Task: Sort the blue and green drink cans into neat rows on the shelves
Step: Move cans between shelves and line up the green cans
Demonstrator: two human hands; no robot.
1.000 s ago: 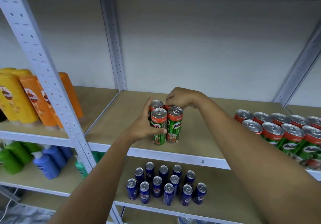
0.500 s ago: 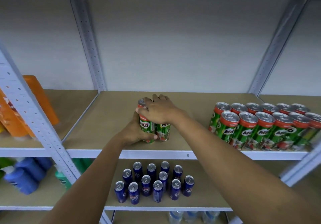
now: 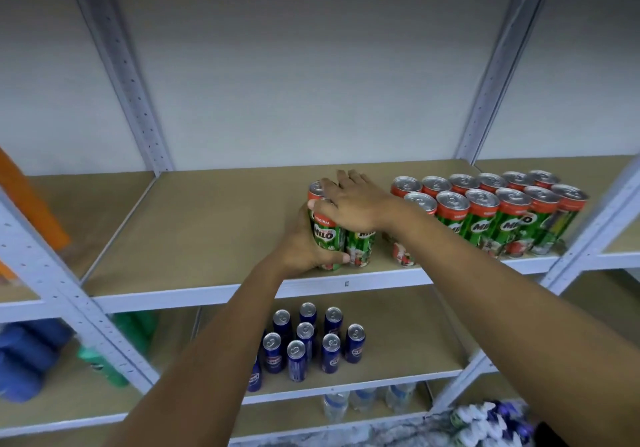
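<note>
A small cluster of green Milo cans [image 3: 329,238] stands near the front edge of the upper shelf [image 3: 194,238]. My left hand [image 3: 304,245] grips the cluster from its left side, thumb curled under the front can. My right hand [image 3: 353,200] lies over the cans' tops with fingers spread and mostly straight. Just to the right stand two rows of green Milo cans [image 3: 485,211], a narrow gap from the cluster. Several blue cans [image 3: 304,342] stand in loose rows on the shelf below.
Grey perforated uprights [image 3: 114,51] frame the bay. An orange bottle [image 3: 31,200] stands at far left on the neighbouring shelf. Blue and green bottles [image 3: 31,353] sit lower left. Water bottles [image 3: 363,401] are on the bottom shelf, and a patterned bundle [image 3: 491,422] lies lower right.
The cluster of green cans has slid right along the shelf, closer to the two rows. My right hand moved from behind the cans onto their tops. The view swung right.
</note>
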